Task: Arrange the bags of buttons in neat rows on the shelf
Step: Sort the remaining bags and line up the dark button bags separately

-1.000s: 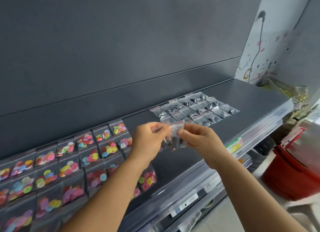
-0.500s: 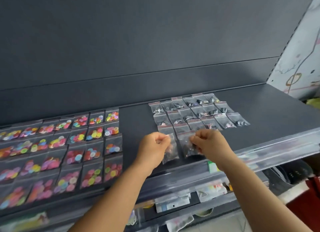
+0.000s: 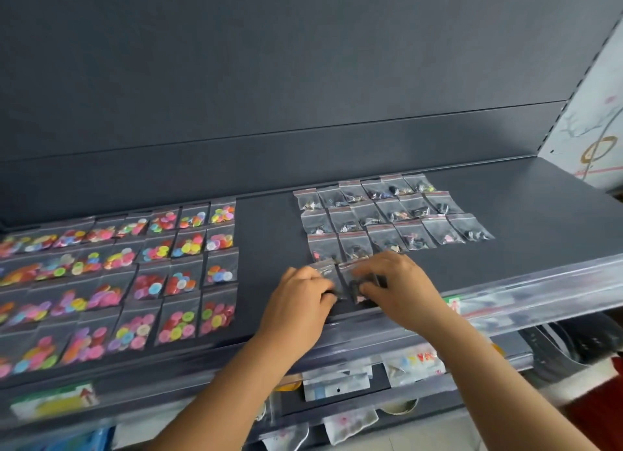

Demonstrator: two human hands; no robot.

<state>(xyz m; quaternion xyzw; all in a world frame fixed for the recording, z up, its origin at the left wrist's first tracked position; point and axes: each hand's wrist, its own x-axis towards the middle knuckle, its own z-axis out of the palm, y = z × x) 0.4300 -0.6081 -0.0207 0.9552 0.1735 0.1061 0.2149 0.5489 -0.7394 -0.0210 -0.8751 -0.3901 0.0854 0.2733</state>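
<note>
Bags of buttons: two small clear ones [image 3: 340,280], red-striped at the seal and dark inside, down flat on shelf [image 3: 266,248] between the hands, just in front of the dark-button rows [image 3: 387,214], presumably to start a fourth row. Left hand [image 3: 300,295] pinching one, right hand [image 3: 401,285] pinching the other; colourful bags [image 3: 188,265] well off beyond left hand

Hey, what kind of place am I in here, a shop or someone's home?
Most likely a shop, perhaps one selling sewing supplies. A dark metal display shelf has a clear price-label strip along its front edge, and it carries many small bags of coloured buttons and bags of dark buttons in rows.
</note>
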